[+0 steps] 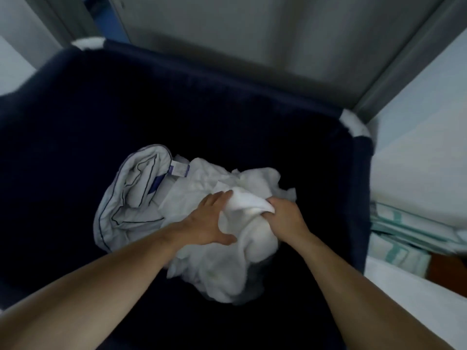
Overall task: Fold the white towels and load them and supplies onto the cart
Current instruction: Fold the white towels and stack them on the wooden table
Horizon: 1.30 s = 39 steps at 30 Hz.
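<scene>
2 hands, left hand and right hand; 1 navy fabric bin; 1 gripped white towel; 1 piped linen piece; 1 stack of green-striped cloths.

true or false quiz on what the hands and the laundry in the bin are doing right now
1. The right hand grips the white towel. True.
2. The left hand is clenched in a fist. False: its fingers lie straight on the towel.
3. The towel is inside the dark blue bin. True.
4. The cover with dark piping lies right of the towel. False: it lies left of it.
</scene>
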Each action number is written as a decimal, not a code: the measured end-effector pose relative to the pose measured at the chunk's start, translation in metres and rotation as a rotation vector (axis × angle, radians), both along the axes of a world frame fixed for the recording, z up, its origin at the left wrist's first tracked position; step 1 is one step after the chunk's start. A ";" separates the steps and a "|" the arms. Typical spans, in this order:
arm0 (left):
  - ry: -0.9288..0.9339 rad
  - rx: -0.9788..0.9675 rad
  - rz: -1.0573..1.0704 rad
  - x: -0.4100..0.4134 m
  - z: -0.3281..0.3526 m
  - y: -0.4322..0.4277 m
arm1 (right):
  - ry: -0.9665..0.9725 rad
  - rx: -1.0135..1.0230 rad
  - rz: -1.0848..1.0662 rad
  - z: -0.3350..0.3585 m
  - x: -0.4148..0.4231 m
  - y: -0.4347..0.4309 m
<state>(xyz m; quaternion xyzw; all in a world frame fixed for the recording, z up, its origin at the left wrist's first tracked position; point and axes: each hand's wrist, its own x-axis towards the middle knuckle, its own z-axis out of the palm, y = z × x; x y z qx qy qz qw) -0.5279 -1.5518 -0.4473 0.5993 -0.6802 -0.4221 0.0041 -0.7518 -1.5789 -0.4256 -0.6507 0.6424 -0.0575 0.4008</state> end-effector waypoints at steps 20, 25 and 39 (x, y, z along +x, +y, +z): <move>0.760 -0.603 0.372 -0.208 0.376 0.024 | -0.607 -0.608 -0.054 0.336 -0.161 0.079; 0.905 -0.634 0.431 -0.293 0.425 0.041 | -0.692 -0.612 -0.176 0.342 -0.209 0.112; 1.381 -0.197 -0.071 -0.390 0.508 0.088 | -0.194 -1.095 -0.584 0.457 -0.313 0.169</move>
